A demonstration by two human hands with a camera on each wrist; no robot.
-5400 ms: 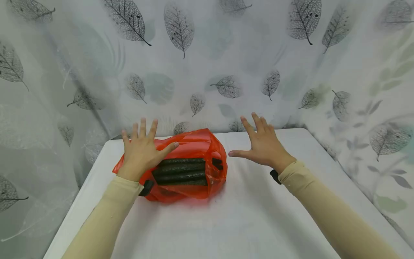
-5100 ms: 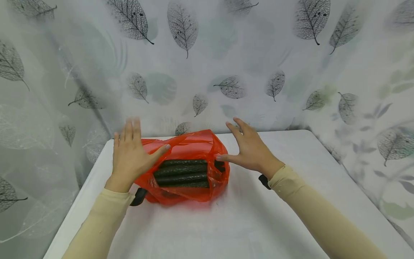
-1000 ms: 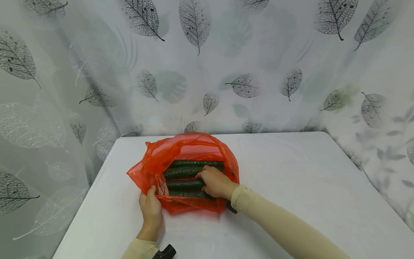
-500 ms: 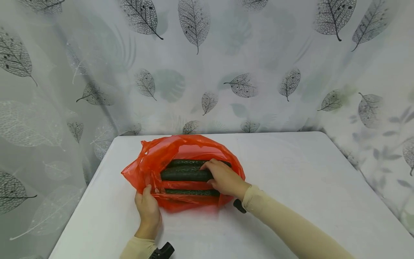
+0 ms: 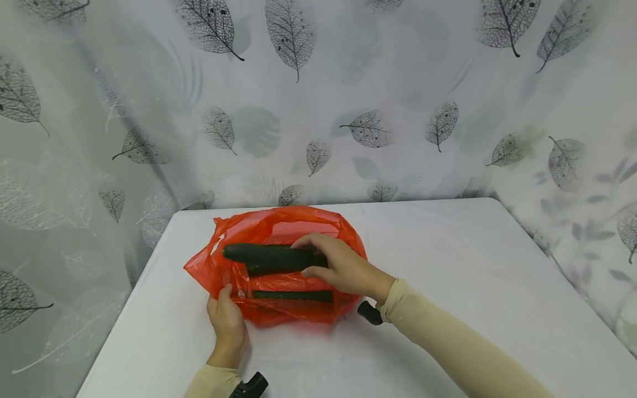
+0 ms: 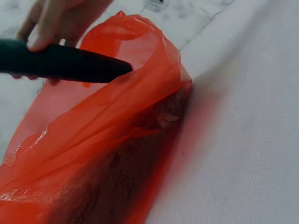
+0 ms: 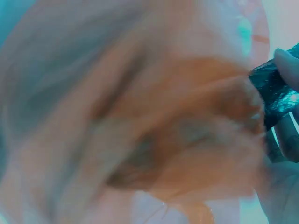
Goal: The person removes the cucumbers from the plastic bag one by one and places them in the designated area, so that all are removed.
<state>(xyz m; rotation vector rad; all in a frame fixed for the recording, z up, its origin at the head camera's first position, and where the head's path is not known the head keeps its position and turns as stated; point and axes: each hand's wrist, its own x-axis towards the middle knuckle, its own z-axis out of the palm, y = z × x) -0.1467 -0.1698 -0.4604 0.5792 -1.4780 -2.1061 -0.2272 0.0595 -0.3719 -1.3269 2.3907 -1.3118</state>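
Note:
In the head view my right hand grips a dark green cucumber near its right end, thumb on the near side. The cucumber lies level over the mouth of a red plastic bag. Below it, more cucumbers show inside, one along the bag's near side. My left hand pinches the bag's near left edge. The left wrist view shows the held cucumber above the bag's raised rim. The right wrist view is blurred, with the cucumber at its right edge.
The bag rests on a white table, left of the table's middle. Behind and at both sides hangs a leaf-patterned curtain. A black wrist camera sits by the left wrist, another under the right.
Both hands, first spread over the bag, came down to it. The left took its edge; the right reached among the cucumbers, and has now lifted one up and leftward.

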